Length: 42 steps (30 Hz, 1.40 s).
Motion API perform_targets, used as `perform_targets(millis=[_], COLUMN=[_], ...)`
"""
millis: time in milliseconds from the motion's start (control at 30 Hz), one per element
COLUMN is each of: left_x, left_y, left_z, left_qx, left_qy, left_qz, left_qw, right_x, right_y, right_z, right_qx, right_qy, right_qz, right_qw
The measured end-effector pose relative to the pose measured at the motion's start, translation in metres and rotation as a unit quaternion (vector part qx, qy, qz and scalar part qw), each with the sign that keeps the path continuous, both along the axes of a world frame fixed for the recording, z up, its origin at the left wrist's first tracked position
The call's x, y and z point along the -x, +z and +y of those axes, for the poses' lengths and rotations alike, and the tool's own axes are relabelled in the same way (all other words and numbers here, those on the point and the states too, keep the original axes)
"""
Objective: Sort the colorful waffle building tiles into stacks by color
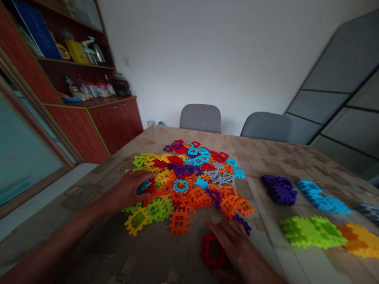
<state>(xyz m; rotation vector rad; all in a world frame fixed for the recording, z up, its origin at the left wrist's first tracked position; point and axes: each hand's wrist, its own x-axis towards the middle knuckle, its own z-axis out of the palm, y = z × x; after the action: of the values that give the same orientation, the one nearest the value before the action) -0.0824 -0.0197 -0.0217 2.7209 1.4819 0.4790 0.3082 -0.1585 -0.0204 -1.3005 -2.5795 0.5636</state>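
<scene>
A loose heap of plastic interlocking tiles (201, 195) in many colours lies in the middle of the table. At its left edge is my left hand (132, 191), thumb and fingers apart around a red tile (150, 186) and a blue one; whether it grips either cannot be made out. Nearer to me, my right hand (233, 242) is closed over the right side of red square tiles (209, 252) with open centres, which seem stacked. An orange window tile (179, 221) and a yellow frame tile (137, 221) lie at the heap's front edge.
Sorted tile stacks stand to the right: purple (280, 190), light blue (324, 197), green (312, 232), yellow-orange (363, 240) and grey (368, 211). Two grey chairs (200, 117) stand behind the patterned table (299, 156). A red-brown cabinet (115, 124) is at the left.
</scene>
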Motion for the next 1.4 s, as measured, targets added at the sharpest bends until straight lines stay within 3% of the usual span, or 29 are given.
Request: perform_targets(millis=[167,333,500,633,733,1000,1200,1400], left_x=[-0.015,-0.047,-0.099,-0.13,-0.134,-0.11,-0.105,-0.096], left_y=[0.019,0.039,0.026,0.015,0.014,0.016,0.015,0.023], left_z=[-0.011,-0.05,-0.103,-0.124,-0.123,-0.1,-0.078,-0.066], left_qx=[-0.029,-0.052,0.016,0.06,0.051,0.032,-0.004,0.038], left_qy=[-0.018,-0.074,-0.162,-0.232,-0.236,-0.194,-0.165,-0.144], left_qz=[-0.014,-0.048,-0.034,0.012,0.004,-0.047,-0.009,-0.027], left_qw=[0.999,0.995,0.986,0.971,0.971,0.979,0.986,0.988], right_x=[0.002,0.001,-0.005,-0.008,-0.007,-0.005,-0.002,-0.003], right_y=[0.004,0.001,-0.004,-0.001,0.003,0.013,0.013,0.021], right_z=[-0.001,-0.002,-0.003,-0.003,-0.004,-0.003,0.001,0.0], right_qx=[0.015,0.005,-0.038,-0.047,-0.032,0.019,0.029,0.011], right_qy=[-0.004,-0.009,-0.009,-0.003,0.0,-0.007,-0.01,-0.002], right_qz=[0.0,0.001,-0.001,-0.007,-0.012,-0.03,-0.029,-0.022], right_qw=[1.0,1.0,0.999,0.999,0.999,0.999,0.999,1.0])
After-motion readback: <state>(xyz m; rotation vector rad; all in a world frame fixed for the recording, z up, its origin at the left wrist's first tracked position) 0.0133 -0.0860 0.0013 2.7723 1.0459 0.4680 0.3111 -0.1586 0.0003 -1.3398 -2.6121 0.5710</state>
